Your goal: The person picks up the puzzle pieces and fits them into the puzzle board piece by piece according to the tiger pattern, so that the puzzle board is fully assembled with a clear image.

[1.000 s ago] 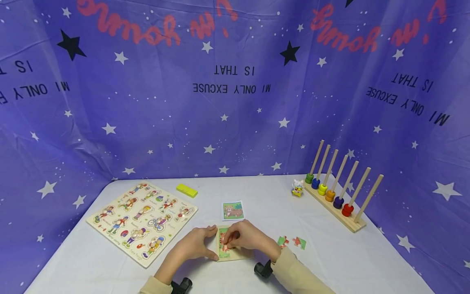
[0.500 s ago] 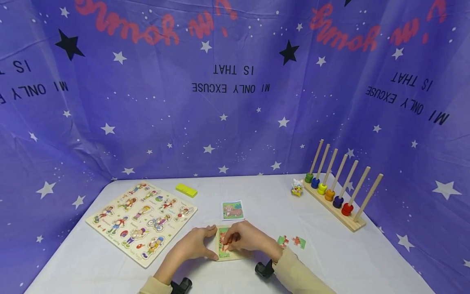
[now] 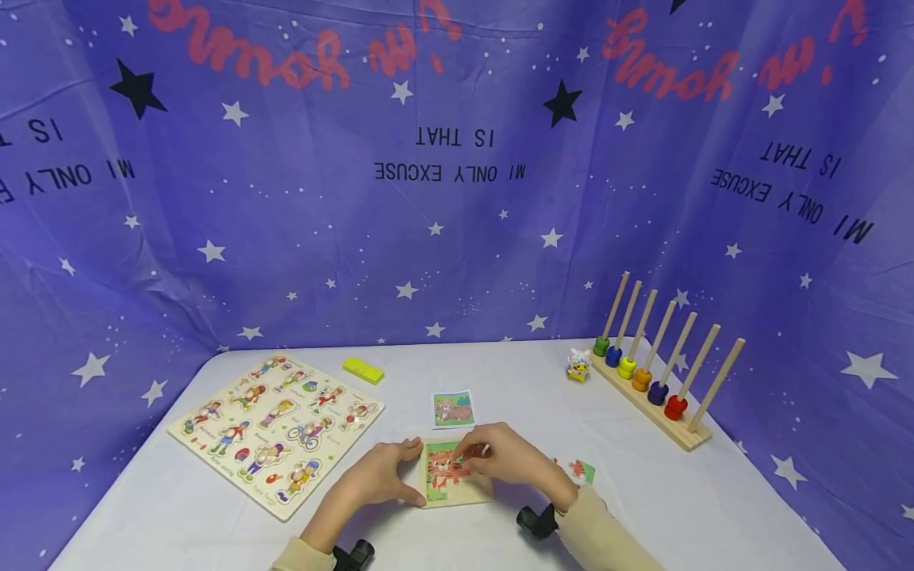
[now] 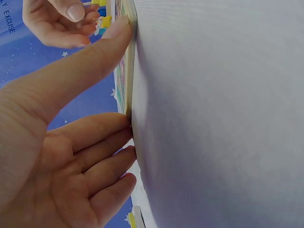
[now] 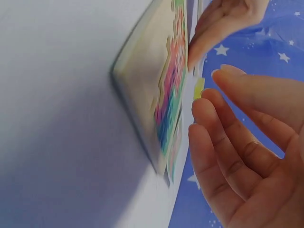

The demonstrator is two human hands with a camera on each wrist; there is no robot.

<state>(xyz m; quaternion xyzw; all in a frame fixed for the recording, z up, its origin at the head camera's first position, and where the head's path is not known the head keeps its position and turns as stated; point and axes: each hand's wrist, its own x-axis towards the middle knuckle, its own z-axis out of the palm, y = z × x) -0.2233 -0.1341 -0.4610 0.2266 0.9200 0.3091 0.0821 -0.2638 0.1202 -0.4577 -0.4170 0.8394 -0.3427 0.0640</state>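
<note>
A small wooden jigsaw board [image 3: 473, 493] lies in front of me, with tiger picture pieces [image 3: 444, 469] set in its left and upper part. Its lower right shows bare wood. My left hand [image 3: 384, 474] holds the board by its left side, thumb at the near corner and fingers along the far corner. Over the board's right half hovers my right hand [image 3: 501, 454], fingers loosely bent; the right wrist view shows nothing between its fingertips. A loose puzzle piece [image 3: 585, 471] lies right of the board, and another is mostly hidden behind my right wrist.
A bear picture card [image 3: 452, 409] lies just beyond the board. At left is a large peg puzzle [image 3: 274, 432], with a yellow block [image 3: 363, 369] behind it. A small figurine [image 3: 579, 365] and a wooden peg rack with coloured beads [image 3: 646, 392] stand at right.
My right hand has come off the tiger pieces and shifted right, its fingers parting from them, so the tiger's face now shows. The left hand stays on the board.
</note>
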